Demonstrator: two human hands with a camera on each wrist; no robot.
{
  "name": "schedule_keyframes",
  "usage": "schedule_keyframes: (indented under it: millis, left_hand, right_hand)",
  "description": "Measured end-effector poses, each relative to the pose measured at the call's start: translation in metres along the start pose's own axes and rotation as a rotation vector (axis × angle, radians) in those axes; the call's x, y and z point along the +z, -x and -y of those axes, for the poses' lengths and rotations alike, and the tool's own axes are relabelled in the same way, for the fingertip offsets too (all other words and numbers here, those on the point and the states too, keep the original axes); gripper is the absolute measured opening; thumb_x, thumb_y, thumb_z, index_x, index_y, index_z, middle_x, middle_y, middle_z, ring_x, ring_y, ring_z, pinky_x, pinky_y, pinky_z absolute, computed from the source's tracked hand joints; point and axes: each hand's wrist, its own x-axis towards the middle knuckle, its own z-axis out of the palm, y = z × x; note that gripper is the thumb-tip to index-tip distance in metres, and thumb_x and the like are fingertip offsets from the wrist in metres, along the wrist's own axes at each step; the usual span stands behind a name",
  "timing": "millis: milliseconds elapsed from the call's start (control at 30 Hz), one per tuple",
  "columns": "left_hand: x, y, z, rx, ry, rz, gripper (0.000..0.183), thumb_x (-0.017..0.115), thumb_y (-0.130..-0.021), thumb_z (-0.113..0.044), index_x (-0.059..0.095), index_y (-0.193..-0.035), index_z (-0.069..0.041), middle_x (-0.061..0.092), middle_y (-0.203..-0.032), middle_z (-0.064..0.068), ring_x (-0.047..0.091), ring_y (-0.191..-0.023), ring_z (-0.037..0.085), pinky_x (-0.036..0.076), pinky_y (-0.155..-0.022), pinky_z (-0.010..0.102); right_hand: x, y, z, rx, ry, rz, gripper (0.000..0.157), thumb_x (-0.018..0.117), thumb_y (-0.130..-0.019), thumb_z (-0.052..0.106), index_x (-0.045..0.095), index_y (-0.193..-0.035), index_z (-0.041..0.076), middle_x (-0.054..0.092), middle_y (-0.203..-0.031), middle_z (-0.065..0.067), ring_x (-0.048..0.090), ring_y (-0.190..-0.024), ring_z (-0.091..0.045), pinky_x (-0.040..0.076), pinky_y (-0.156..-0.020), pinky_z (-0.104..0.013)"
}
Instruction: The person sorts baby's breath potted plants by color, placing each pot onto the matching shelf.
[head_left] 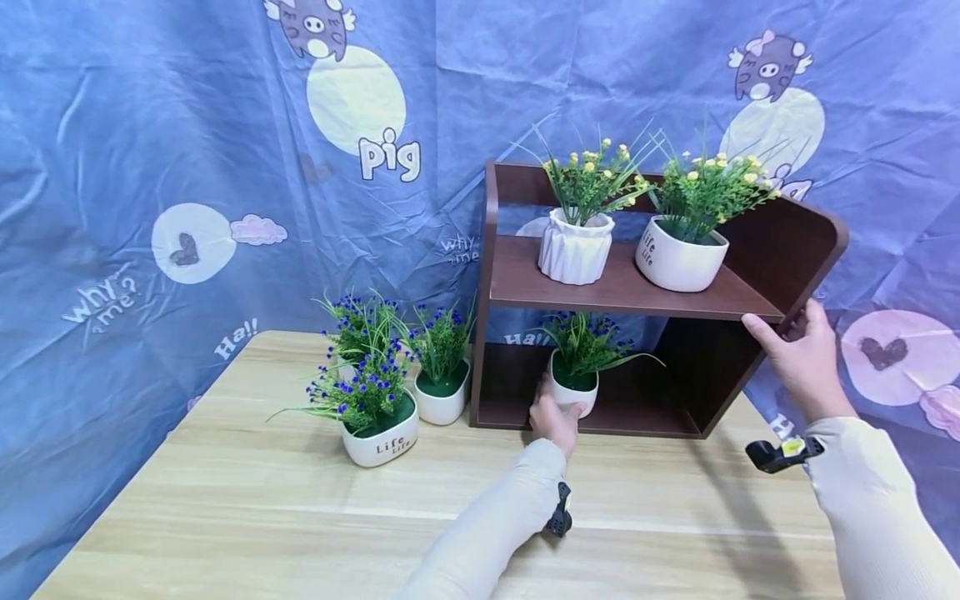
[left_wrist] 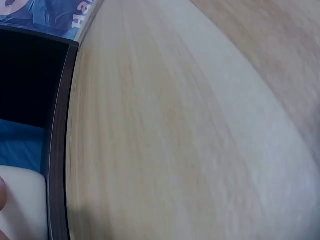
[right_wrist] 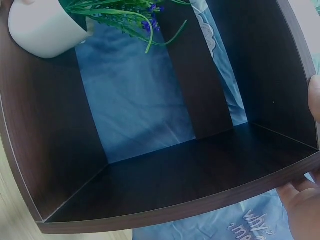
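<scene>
My left hand grips a small white flowerpot with blue-purple artificial flowers and green grass leaves. The pot stands at the front of the lower compartment of a dark brown two-tier shelf, left of its middle. In the right wrist view the same white pot appears at the upper left, over the bottom board. My right hand holds the shelf's right side panel, its thumb at the front edge near the middle board and its other fingers round the outside. In the left wrist view only a fingertip shows beside the pot.
On the upper tier stand a white ribbed pot and a white "Life" pot, both with yellow flowers. Several blue-flowered pots, including a "Life" pot, stand left of the shelf on the wooden table. A blue printed curtain hangs behind.
</scene>
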Motion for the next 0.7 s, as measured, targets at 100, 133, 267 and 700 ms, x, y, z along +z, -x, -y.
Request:
schedule_keyframes:
  millis: [100, 133, 267, 700]
  left_hand:
    - [-0.003, -0.002, 0.004, 0.044, 0.004, 0.023, 0.064, 0.079, -0.064, -0.02, 0.053, -0.122, -0.014, 0.061, -0.11, 0.009, 0.059, -0.092, 0.031, 0.048, -0.077, 0.039]
    - [-0.004, -0.003, 0.005, 0.062, 0.005, 0.037, 0.063, 0.078, -0.065, -0.02, 0.053, -0.122, -0.014, 0.062, -0.109, 0.009, 0.059, -0.093, 0.03, 0.048, -0.077, 0.039]
    - [-0.005, -0.007, 0.012, 0.175, -0.011, 0.127, 0.064, 0.077, -0.067, -0.019, 0.051, -0.125, -0.013, 0.061, -0.112, 0.009, 0.058, -0.098, 0.028, 0.047, -0.08, 0.036]
    - [-0.009, -0.017, 0.018, 0.394, -0.144, 0.543, 0.072, 0.066, -0.076, -0.007, 0.03, -0.138, -0.005, 0.038, -0.137, 0.01, 0.04, -0.122, 0.022, 0.033, -0.099, 0.025]
  right_hand:
    - [-0.001, -0.002, -0.005, -0.003, 0.027, -0.001, 0.051, 0.065, -0.08, 0.013, 0.042, -0.125, 0.017, 0.053, -0.105, 0.01, 0.05, -0.094, 0.001, 0.039, -0.071, -0.004]
    - [-0.001, -0.002, -0.007, -0.003, 0.028, 0.0, 0.05, 0.065, -0.08, 0.014, 0.042, -0.125, 0.018, 0.053, -0.105, 0.01, 0.05, -0.094, 0.001, 0.039, -0.072, -0.003]
    - [-0.001, -0.002, -0.007, -0.003, 0.032, 0.01, 0.05, 0.065, -0.08, 0.015, 0.041, -0.125, 0.018, 0.052, -0.105, 0.01, 0.05, -0.095, 0.001, 0.039, -0.072, -0.003]
    - [0.003, 0.002, 0.001, 0.032, 0.041, -0.007, 0.049, 0.063, -0.082, 0.014, 0.04, -0.125, 0.017, 0.05, -0.105, 0.013, 0.048, -0.095, 0.001, 0.037, -0.072, -0.003]
